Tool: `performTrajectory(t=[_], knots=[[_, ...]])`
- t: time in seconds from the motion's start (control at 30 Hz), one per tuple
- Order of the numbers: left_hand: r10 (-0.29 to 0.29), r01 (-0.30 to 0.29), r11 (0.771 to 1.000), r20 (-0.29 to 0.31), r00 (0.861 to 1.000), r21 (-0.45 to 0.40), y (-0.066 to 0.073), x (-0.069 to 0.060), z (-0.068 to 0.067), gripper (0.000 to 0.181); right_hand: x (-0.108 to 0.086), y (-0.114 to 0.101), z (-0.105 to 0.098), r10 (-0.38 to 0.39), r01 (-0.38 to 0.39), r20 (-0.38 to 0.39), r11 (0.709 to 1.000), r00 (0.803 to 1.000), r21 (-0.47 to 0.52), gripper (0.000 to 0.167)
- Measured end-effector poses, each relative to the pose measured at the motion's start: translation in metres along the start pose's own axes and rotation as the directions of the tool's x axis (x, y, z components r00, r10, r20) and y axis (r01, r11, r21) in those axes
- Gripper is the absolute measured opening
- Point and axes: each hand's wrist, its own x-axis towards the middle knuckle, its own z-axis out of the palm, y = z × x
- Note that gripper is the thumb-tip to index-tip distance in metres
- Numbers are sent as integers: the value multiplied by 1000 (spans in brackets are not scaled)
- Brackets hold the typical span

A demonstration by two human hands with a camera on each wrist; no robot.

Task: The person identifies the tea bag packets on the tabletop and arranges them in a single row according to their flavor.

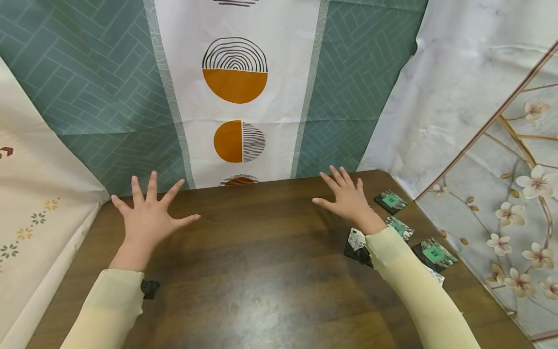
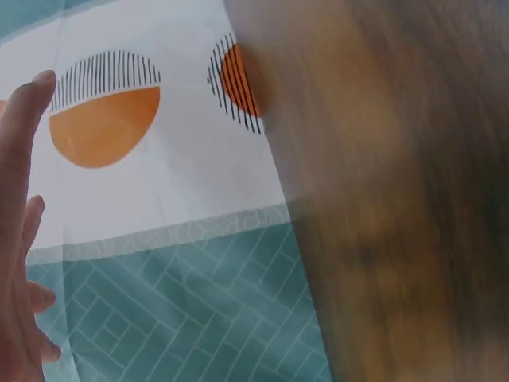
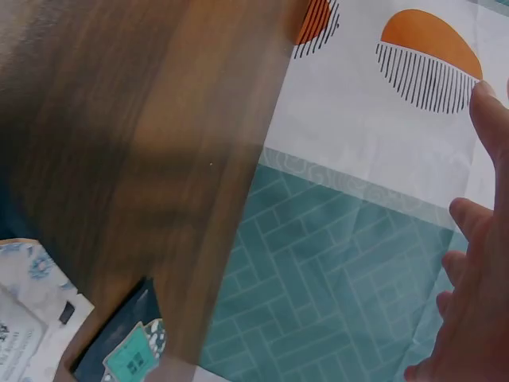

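My left hand (image 1: 147,220) is held above the left part of the wooden table (image 1: 244,261), fingers straight and spread wide, holding nothing. Across from it, my right hand (image 1: 346,199) is spread in the air over the right part, also holding nothing. Small flat packets lie under and beside the right forearm: a dark one with a green label (image 1: 391,201), another green-labelled packet (image 1: 435,254), and a patterned one (image 1: 399,228) between them. A black-and-white packet (image 1: 357,242) is partly hidden by the right sleeve. In the right wrist view, a pale flowered packet (image 3: 40,310) shows at the lower left.
A teal and white curtain (image 1: 279,97) with orange circles hangs along the table's far edge. Cream cloth (image 1: 39,194) borders the left side, and a flowered pale cloth (image 1: 501,218) the right. A black strap piece (image 1: 150,289) sits by the left cuff.
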Motion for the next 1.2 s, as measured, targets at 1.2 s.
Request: performTrajectory(t=[1.2], knots=[[142, -145, 988, -63, 988, -58, 85, -17, 54, 92, -79, 52, 17, 32, -31, -115, 999, 993, 17, 73]])
